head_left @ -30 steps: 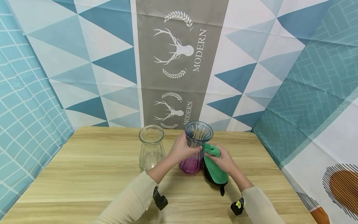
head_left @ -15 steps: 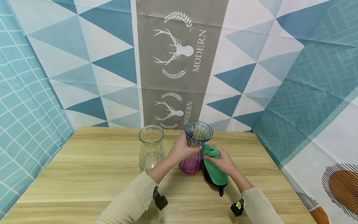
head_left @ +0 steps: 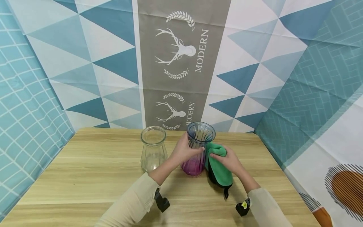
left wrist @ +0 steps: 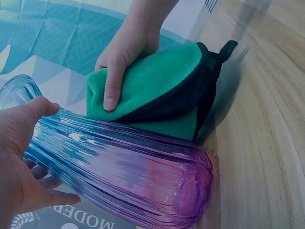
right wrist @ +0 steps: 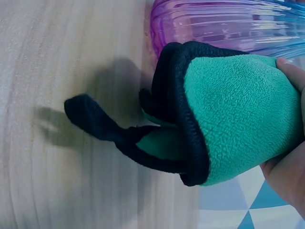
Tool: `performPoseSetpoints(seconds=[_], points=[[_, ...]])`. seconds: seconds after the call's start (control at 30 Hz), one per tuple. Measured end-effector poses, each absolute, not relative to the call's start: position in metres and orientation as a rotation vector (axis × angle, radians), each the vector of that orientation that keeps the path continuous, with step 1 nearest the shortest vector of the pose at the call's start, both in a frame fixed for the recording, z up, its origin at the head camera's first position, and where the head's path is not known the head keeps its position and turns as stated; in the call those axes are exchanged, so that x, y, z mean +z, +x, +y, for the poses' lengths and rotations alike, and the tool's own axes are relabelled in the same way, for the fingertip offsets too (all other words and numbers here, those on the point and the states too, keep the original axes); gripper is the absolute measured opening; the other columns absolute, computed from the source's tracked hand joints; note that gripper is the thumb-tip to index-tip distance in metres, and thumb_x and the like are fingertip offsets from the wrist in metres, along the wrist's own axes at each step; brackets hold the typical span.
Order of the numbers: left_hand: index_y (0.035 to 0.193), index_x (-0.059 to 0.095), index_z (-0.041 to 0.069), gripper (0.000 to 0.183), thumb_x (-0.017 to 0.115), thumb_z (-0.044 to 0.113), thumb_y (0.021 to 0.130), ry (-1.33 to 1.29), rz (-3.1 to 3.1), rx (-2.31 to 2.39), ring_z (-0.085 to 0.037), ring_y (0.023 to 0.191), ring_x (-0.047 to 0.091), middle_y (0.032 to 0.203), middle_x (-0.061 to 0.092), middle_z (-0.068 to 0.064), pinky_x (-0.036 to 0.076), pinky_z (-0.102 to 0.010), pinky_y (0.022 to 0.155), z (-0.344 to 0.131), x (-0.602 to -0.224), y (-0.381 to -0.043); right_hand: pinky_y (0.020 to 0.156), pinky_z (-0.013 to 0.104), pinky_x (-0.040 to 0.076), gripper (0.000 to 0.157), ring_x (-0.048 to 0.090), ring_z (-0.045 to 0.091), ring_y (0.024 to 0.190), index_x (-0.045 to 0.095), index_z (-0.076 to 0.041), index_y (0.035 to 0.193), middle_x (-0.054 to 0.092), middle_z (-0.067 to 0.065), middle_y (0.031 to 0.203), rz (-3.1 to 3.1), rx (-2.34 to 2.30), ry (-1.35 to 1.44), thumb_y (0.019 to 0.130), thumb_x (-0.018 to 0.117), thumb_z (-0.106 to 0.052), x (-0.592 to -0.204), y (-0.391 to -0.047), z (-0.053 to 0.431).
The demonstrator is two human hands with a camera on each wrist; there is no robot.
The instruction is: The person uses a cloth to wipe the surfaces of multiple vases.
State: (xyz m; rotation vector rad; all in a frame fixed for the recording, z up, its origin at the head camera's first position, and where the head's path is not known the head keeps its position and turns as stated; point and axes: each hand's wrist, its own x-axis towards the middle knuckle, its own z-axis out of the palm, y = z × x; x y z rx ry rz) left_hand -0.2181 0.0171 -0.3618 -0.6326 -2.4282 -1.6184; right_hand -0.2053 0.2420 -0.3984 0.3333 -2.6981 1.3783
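A ribbed glass vase (head_left: 195,160), blue at the flared rim and fading to pink at its base, stands upright on the table. My left hand (head_left: 184,151) grips it around the neck from the left, thumb at the front. In the left wrist view the fingers curve around the vase (left wrist: 128,167). My right hand (head_left: 231,160) pinches a folded green cloth (head_left: 221,171) with black edging and a hanging loop. The cloth lies against the vase's right side. In the right wrist view the cloth (right wrist: 243,119) hangs in folds beside the pink base.
A clear glass vase (head_left: 153,157) stands to the left of my left forearm, partly behind it. The wooden table (head_left: 93,176) reaches back to a patterned curtain (head_left: 113,63). A black wrist camera (head_left: 161,201) sits on the left wrist and another wrist camera (head_left: 242,208) on the right.
My right hand, with the cloth, has shifted slightly right and the cloth's folds have changed a little. My left hand and the coloured vase have stayed in place.
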Motion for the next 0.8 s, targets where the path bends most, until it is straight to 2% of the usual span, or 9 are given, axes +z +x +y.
performPoseSetpoints(seconds=[0.17, 0.33, 0.57, 0.8], points=[[0.134, 0.043, 0.013, 0.074, 0.081, 0.023, 0.071, -0.624, -2.422, -1.651, -0.024, 0.124, 0.049, 0.128, 0.056, -0.008, 0.037, -0.043, 0.107, 0.016, -0.364, -0.219, 0.073, 0.032, 0.053, 0.051, 0.062, 0.024, 0.094, 0.056, -0.007, 0.124, 0.063, 0.016, 0.113, -2.7, 1.392, 0.307, 0.082, 0.072, -0.032, -0.394, -0.205, 0.245], [0.133, 0.044, 0.012, 0.074, 0.081, 0.026, 0.07, -0.595, -2.434, -1.664, -0.024, 0.121, 0.052, 0.128, 0.055, -0.008, 0.04, -0.044, 0.105, 0.014, -0.365, -0.216, 0.075, 0.033, 0.054, 0.052, 0.062, 0.027, 0.097, 0.055, -0.006, 0.124, 0.063, 0.017, 0.114, -2.709, 1.406, 0.286, 0.082, 0.071, -0.032, -0.39, -0.205, 0.247], [0.133, 0.042, 0.004, 0.077, 0.081, 0.028, 0.071, -0.525, -2.49, -1.631, -0.03, 0.121, 0.05, 0.129, 0.052, -0.014, 0.042, -0.049, 0.102, 0.008, -0.363, -0.208, 0.079, 0.035, 0.054, 0.055, 0.061, 0.028, 0.103, 0.054, -0.008, 0.126, 0.061, 0.017, 0.119, -2.751, 1.397, 0.246, 0.082, 0.071, -0.036, -0.389, -0.205, 0.252], [0.135, 0.04, 0.002, 0.077, 0.08, 0.023, 0.073, -0.546, -2.491, -1.609, -0.033, 0.123, 0.048, 0.135, 0.049, -0.016, 0.041, -0.047, 0.103, 0.0, -0.366, -0.201, 0.076, 0.03, 0.052, 0.052, 0.061, 0.022, 0.097, 0.056, -0.007, 0.123, 0.062, 0.016, 0.117, -2.768, 1.456, 0.235, 0.082, 0.071, -0.035, -0.388, -0.205, 0.254]])
